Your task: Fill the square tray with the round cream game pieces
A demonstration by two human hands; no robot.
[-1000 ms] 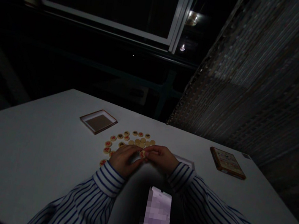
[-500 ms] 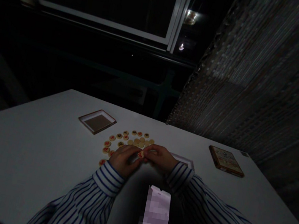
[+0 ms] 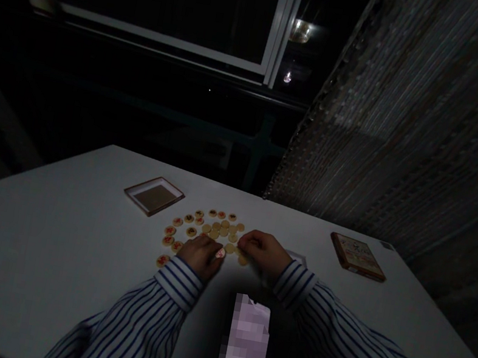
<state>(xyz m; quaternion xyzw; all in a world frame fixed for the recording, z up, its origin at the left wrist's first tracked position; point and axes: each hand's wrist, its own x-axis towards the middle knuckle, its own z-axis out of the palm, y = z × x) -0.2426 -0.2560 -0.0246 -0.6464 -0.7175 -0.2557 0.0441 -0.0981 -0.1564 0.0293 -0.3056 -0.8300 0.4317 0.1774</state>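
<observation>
My left hand [image 3: 201, 255] is closed on a round xiangqi piece [image 3: 220, 253], whose red character faces up between thumb and fingers. My right hand [image 3: 266, 254] is apart from it on the right, its fingers curled together beside the blank-side-up pieces [image 3: 223, 232]. Whether anything is pinched in those right fingertips is hidden. Around the left hand lie pieces with red or dark characters, such as a red-marked piece [image 3: 163, 261] near the wrist and a dark-marked piece [image 3: 191, 232] beyond the knuckles.
An open shallow box [image 3: 153, 195] sits at the back left of the white table [image 3: 47, 244]. To the right lies a flat printed box [image 3: 358, 256]. Behind my right wrist a pale tray edge [image 3: 298, 257] shows. A partly pixelated phone-like object [image 3: 248, 341] is near the front. Bead strings [image 3: 370, 116] hang at the right.
Both hands were together at the red-marked piece. Now my right hand has drawn away to the right, and the piece stays in my left hand, slightly lower and to the left.
</observation>
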